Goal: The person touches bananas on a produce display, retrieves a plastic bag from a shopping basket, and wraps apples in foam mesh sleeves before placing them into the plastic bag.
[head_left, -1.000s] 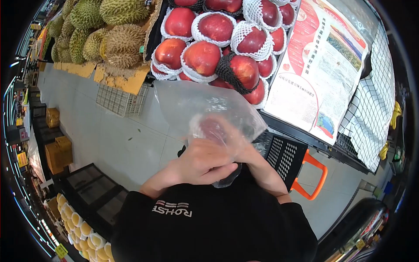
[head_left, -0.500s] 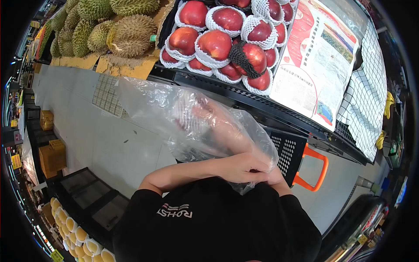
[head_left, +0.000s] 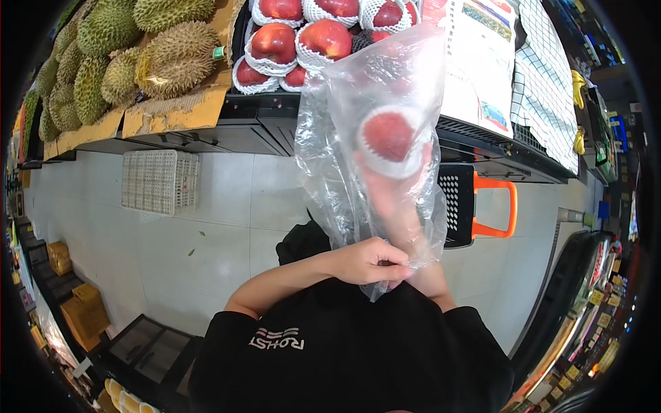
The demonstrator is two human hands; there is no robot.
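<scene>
A clear plastic bag (head_left: 323, 172) hangs over my right forearm in front of the fruit stand. Inside it, my right hand (head_left: 392, 182) is closed around a red apple (head_left: 389, 135) in a white foam net, seen hazily through the plastic. My left hand (head_left: 372, 263) pinches the bag's mouth near my right wrist, close to my chest. Beyond the bag, several red apples (head_left: 274, 43) in white foam nets sit on the stand, partly covered by the bag.
Several durians (head_left: 180, 58) lie on cardboard at the left of the stand. A newspaper (head_left: 475, 89) and a checked cloth (head_left: 547, 103) lie to the right. Below stand a black basket with an orange handle (head_left: 506, 206) and a white crate (head_left: 155, 182) on the floor.
My right hand has swung from the left to the right and upward inside the bag, bringing the apple plainly into view. My left hand keeps its pinch. The whole view has shifted.
</scene>
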